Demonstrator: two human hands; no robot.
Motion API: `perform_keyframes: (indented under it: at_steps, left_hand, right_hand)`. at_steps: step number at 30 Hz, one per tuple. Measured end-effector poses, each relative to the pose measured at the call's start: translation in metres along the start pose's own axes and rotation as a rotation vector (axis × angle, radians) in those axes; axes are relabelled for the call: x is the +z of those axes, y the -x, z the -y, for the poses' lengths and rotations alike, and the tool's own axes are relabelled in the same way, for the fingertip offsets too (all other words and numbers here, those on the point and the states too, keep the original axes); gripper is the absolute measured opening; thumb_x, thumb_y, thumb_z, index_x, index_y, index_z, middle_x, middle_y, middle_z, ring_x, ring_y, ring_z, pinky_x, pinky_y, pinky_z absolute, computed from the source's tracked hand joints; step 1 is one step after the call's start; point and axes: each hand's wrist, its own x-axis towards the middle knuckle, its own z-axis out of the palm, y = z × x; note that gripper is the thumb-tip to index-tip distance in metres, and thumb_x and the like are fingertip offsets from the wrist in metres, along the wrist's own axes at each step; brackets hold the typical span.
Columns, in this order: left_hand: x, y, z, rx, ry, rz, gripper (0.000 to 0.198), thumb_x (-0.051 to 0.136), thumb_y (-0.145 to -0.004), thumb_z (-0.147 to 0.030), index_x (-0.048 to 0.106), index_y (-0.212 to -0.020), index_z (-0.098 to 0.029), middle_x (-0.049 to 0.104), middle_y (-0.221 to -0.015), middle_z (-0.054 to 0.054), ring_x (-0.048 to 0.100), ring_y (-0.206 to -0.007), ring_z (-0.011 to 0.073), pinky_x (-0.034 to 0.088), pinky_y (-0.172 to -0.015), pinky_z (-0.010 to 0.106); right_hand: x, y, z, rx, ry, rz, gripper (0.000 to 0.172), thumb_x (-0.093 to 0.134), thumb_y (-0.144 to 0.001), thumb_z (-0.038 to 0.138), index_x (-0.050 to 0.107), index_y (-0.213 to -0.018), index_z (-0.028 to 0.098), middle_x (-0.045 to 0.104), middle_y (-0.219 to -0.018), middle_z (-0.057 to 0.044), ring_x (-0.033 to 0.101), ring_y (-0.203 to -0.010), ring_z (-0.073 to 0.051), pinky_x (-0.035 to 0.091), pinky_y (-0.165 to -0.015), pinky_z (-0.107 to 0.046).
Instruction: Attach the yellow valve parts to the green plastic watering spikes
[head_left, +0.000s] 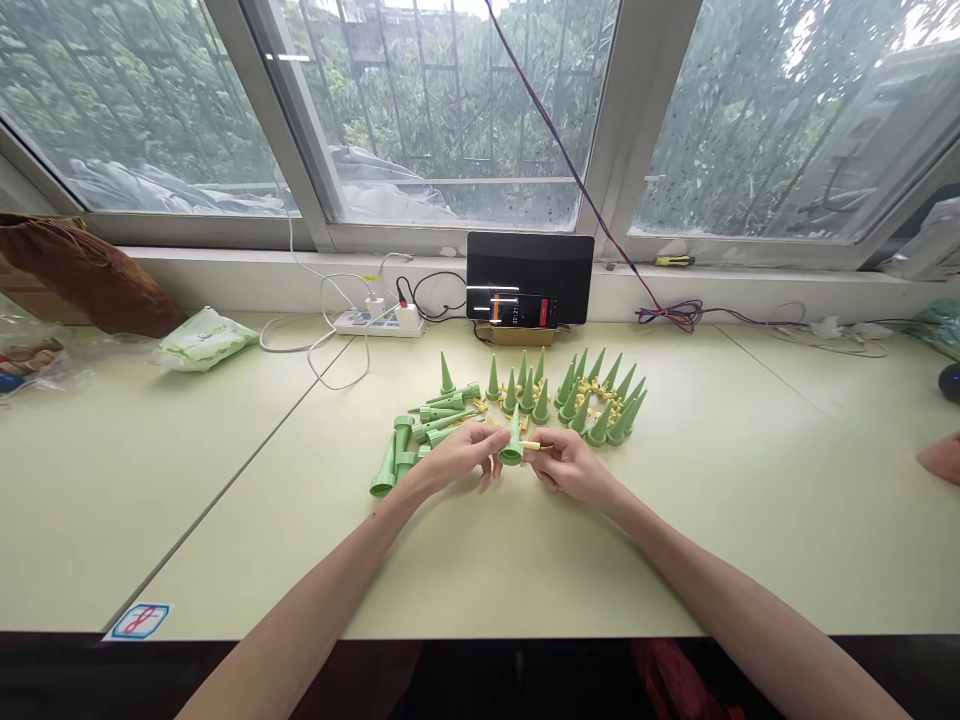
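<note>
A green plastic cone-shaped spike is pinched in the fingers of my left hand, its point up and its wide hollow base tilted toward me. My right hand grips a small yellow nozzle that meets the spike's right side low down. Whether the nozzle sits inside the spike or only touches it, I cannot tell. Several green spikes lie on their sides by my left hand. Beyond my hands, several more spikes stand upright in clusters, with small yellow pieces among them.
A phone showing a timer leans against a black screen at the back. Left of it lies a power strip with cables. A green-white packet rests farther left. Part of another person's hand shows at the right edge.
</note>
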Motion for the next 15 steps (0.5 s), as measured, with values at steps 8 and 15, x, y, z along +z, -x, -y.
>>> perform_keyframes:
  at_steps: [8,15]
  left_hand:
    - [-0.0019,0.0007,-0.0036,-0.038,-0.047,0.033,0.057,0.051,-0.087,-0.068,0.061,-0.076,-0.012,0.062,-0.064,0.003,0.058,-0.051,0.0110,0.046,-0.051,0.022]
    - [-0.0047,0.0011,-0.0026,-0.025,0.018,0.104,0.053,0.052,-0.090,-0.062,0.067,-0.090,-0.011,0.061,-0.076,0.005,0.062,-0.060,0.0132,0.050,-0.054,0.023]
  right_hand:
    - [-0.0016,0.0001,-0.0008,0.023,0.027,0.015,0.027,0.062,-0.090,0.037,0.055,-0.073,0.018,0.040,-0.048,0.008,0.033,-0.042,-0.008,0.026,-0.043,-0.024]
    - [-0.0028,0.0013,-0.0060,0.037,0.014,0.038,0.027,0.064,-0.089,0.040,0.057,-0.074,0.018,0.041,-0.051,0.007,0.034,-0.042,-0.008,0.026,-0.044,-0.024]
